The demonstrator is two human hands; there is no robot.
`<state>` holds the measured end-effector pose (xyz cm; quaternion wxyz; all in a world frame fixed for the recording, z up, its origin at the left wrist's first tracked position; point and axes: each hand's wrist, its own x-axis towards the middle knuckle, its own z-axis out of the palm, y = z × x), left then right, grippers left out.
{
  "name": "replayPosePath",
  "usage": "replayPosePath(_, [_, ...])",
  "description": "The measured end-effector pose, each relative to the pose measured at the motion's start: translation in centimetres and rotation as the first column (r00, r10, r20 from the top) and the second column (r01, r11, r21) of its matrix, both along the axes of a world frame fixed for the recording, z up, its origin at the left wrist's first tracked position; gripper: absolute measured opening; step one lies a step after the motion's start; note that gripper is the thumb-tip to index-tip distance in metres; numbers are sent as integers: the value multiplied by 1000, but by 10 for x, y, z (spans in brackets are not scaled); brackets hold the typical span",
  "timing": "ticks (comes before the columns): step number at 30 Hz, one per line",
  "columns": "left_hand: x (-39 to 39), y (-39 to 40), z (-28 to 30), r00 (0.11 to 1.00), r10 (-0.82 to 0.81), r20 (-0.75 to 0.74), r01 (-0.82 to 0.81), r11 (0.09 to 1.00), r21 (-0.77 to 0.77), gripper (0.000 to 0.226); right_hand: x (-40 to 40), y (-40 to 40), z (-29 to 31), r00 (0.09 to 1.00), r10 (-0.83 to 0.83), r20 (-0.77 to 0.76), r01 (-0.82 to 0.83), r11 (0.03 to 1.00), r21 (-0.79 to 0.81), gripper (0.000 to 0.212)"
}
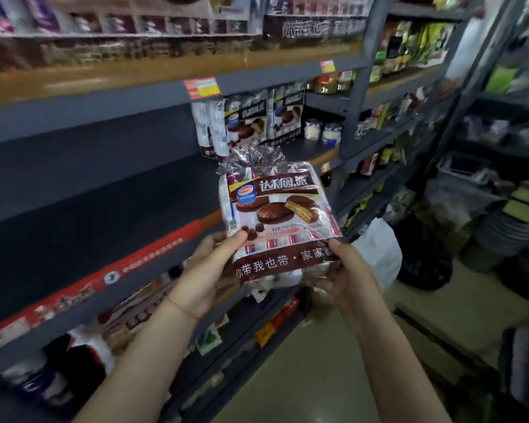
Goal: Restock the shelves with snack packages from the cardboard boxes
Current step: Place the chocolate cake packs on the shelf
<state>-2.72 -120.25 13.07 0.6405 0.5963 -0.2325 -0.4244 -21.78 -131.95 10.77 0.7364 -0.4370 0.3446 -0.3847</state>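
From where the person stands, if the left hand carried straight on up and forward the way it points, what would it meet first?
Probably the dark grey metal shelf, a bare stretch left of the standing chocolate pie packs; depth is unclear. The left hand grips the brown chocolate pie bag.

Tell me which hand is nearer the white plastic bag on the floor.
Right. The right hand holds the pie pack's lower right corner, just left of the bag; the left hand is farther left, across the pack.
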Motion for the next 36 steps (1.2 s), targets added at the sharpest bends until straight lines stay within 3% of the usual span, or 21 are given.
replayPosePath(4, [-28, -60, 1, 990, 138, 24, -138, 990, -9, 67, -16, -77, 2, 996, 82, -27, -84, 995, -56, 56])
replayPosePath(7, [-25, -70, 5, 989, 138, 52, -138, 990, -14, 49, -7, -95, -1, 992, 85, -90, -92, 993, -77, 36])
replayPosePath(9, [-52, -160, 18, 941, 330, 80, -331, 943, 8, 41, -17, -205, 20, 964, 211, -164, -230, 967, -107, 27])
replayPosePath(12, [-45, -163, 31, 948, 312, 60, -311, 950, -35, 47, -9, -212, 19, 956, 160, -246, -206, 963, -175, 23])
replayPosePath(19, [-22, -241, 39, 935, 298, 193, -298, 954, -33, 28, 18, -284, 19, 961, 44, -275, -130, 945, -302, 37])
replayPosePath(24, [14, -298, 39, 932, 296, 211, -281, 955, -99, 37, 37, -335, 26, 924, 13, -383, -190, 884, -426, 34])
replayPosePath(28, [40, -344, 36, 928, 291, 233, -261, 953, -152, 55, 60, -377, 21, 885, -62, -461, -224, 812, -540, 56])
replayPosePath(31, [57, -368, 34, 901, 329, 282, -289, 942, -172, 60, 80, -397, 24, 910, -8, -414, -218, 842, -494, 44])
replayPosePath(36, [83, -392, 28, 860, 430, 273, -397, 902, -171, 79, 117, -428, 40, 863, 9, -505, -321, 782, -534, 61])
